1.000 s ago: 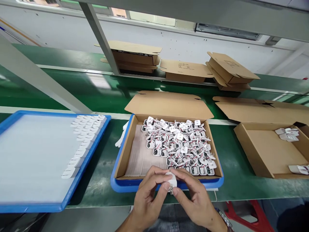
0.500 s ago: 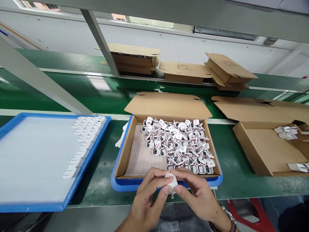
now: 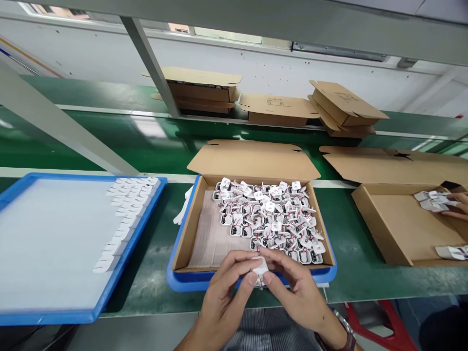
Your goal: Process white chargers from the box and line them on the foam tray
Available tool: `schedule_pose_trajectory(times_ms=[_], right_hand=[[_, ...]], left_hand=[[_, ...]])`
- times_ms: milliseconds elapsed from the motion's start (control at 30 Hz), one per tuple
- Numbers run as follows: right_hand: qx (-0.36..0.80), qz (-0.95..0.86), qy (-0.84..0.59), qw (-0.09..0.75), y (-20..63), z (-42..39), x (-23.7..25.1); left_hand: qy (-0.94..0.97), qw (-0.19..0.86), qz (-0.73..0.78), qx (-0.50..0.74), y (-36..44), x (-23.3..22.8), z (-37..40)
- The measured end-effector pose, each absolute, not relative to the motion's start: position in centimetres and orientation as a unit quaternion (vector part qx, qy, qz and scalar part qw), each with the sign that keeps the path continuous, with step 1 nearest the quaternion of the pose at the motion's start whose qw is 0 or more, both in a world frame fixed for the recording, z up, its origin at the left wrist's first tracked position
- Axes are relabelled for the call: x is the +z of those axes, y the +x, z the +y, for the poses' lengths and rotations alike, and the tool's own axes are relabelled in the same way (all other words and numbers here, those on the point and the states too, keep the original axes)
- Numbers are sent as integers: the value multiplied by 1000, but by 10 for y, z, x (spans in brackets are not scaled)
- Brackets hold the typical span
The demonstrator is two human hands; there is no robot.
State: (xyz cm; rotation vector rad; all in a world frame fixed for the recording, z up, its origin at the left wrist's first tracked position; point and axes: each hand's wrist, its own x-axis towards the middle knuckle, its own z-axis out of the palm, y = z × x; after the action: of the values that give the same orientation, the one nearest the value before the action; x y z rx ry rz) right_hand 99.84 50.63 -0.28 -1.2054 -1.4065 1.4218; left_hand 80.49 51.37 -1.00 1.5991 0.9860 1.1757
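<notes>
Far L: blue tray (image 3: 109,292) w/ white liner, a column of flat white pieces (image 3: 124,219) running down its R edge. White glove (image 3: 183,209) lies on green bench (image 3: 153,287) betw. tray and centre box.

Centre: open cardboard box (image 3: 183,243) sits in a 2nd blue tray (image 3: 175,280), lid flap folded back. R two-thirds of box packed w/ small white charger parts (image 3: 270,219), red wires showing; L part bare, paper liner only.

Our hands, just in front of box's near wall: left hand (image 3: 223,297) and right hand (image 3: 296,292) meet on one white charger plug (image 3: 260,269). Both hands curled, thumb + forefinger tips of each pinching plug from its own side; other fingers loosely bent. Plug held above tray's near rim, metal prongs pointing down toward us. Watch on R wrist.

R: another open cardboard box (image 3: 402,229), mostly bare, few white pieces (image 3: 433,201) at far corner. Co-worker's hand (image 3: 458,207) reaches in at frame edge, touching those pieces.

Back: closed cartons (image 3: 278,109) stacked past conveyor.
</notes>
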Motion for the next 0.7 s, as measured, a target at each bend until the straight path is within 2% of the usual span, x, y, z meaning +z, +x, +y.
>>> schedule_pose_trajectory(times_ms=[233, 333, 433, 567, 700], right_hand=[[553, -551, -483, 397, 1001, 506, -7], [534, -573, -473, 403, 1002, 506, -5], [467, -626, -470, 412, 1003, 505, -3], [362, -698, -433, 440, 1003, 506, -1], [373, -684, -414, 472, 1003, 511, 0]], left_hand=[[614, 564, 356, 422, 791, -5, 516], [603, 578, 346, 428, 791, -10, 514], [616, 537, 372, 440, 795, -13, 515], [669, 422, 408, 456, 800, -14, 519], [688, 399, 398, 457, 801, -8, 522]])
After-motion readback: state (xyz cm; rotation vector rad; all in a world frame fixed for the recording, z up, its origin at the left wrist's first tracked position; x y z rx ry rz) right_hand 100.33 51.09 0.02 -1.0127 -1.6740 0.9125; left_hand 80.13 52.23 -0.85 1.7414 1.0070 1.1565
